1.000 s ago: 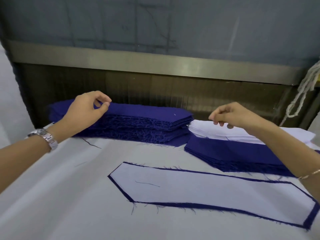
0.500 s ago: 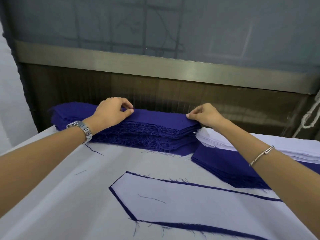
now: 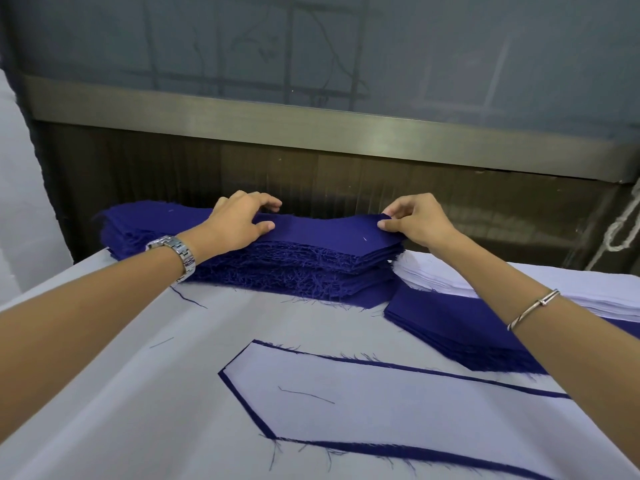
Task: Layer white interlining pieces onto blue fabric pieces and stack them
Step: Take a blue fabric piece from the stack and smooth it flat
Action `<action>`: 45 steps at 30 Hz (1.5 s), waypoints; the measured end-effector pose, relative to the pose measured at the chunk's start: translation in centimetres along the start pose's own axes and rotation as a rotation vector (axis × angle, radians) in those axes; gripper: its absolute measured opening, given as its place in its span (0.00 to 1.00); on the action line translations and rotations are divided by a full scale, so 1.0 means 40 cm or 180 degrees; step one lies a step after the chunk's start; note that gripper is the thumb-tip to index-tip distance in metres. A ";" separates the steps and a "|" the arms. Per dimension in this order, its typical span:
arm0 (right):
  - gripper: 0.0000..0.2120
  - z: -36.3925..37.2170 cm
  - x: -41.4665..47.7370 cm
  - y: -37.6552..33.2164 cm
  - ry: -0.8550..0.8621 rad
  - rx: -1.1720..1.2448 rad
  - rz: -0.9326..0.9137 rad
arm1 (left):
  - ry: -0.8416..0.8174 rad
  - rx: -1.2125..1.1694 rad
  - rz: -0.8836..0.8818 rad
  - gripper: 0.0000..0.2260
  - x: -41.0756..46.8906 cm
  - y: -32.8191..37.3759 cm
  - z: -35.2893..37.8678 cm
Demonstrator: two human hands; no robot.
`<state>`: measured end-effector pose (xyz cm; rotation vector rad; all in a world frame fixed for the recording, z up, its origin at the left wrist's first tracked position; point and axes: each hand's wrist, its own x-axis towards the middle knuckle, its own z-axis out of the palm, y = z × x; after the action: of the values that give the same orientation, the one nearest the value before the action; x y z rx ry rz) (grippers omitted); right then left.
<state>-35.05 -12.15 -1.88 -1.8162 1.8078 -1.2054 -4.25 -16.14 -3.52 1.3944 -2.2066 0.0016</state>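
Grey-blue wall [image 3: 450,46], brushed metal rail [image 3: 311,133], dark ribbed panel [image 3: 173,174], white-covered table [image 3: 104,393], white rope [image 3: 620,233] at right

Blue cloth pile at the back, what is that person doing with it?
A person seems to be picking one piece off it. The left hand grips the top blue piece near its middle and the right hand pinches its right end, so it bows up from the blue stack. Nearer on the table lies a layered piece, blue with white interlining on top. A white interlining pile sits to the right.
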 end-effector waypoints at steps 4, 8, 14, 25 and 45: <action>0.10 -0.013 -0.021 0.003 0.0140 0.0208 -0.0268 | -0.0236 -0.0056 0.0187 0.27 0.018 0.004 0.003; 0.09 -0.018 -0.041 0.003 0.0217 0.0448 -0.0506 | -0.0218 -0.0075 0.0165 0.27 0.034 -0.005 -0.004; 0.09 -0.015 -0.057 -0.006 0.0277 0.0635 -0.0518 | 0.0199 0.0623 0.0010 0.18 0.010 -0.058 -0.048; 0.06 -0.031 -0.074 -0.034 0.0450 0.0517 -0.0711 | 0.1295 0.1555 0.0027 0.08 -0.102 -0.217 -0.146; 0.03 -0.384 -0.251 0.114 0.0156 0.0355 0.0052 | 0.0307 -0.1114 0.0012 0.06 -0.147 -0.016 -0.181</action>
<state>-47.77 1.62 0.59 -1.7219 1.7404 -1.3277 1.33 -9.53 0.04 1.1701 -2.0124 -0.2956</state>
